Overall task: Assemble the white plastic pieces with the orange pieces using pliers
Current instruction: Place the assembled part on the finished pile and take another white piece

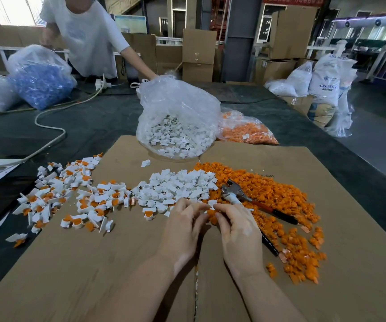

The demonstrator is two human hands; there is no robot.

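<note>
Both forearms reach forward from the bottom edge, bare, converging toward the centre. Left hand (182, 226) back-up, fingers (193, 209) curled, tips meeting the right hand's. Right hand (239, 231) back-up, fingers curled inward, thumb and forefinger pinching at the tips. Wrists straight, hands nearly touching.

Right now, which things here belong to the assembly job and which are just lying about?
Job: loose white pieces, orange pieces, pliers, finished pile, left hand, right hand.
Lying about: blue-parts bag, white cable, cardboard boxes.
</note>
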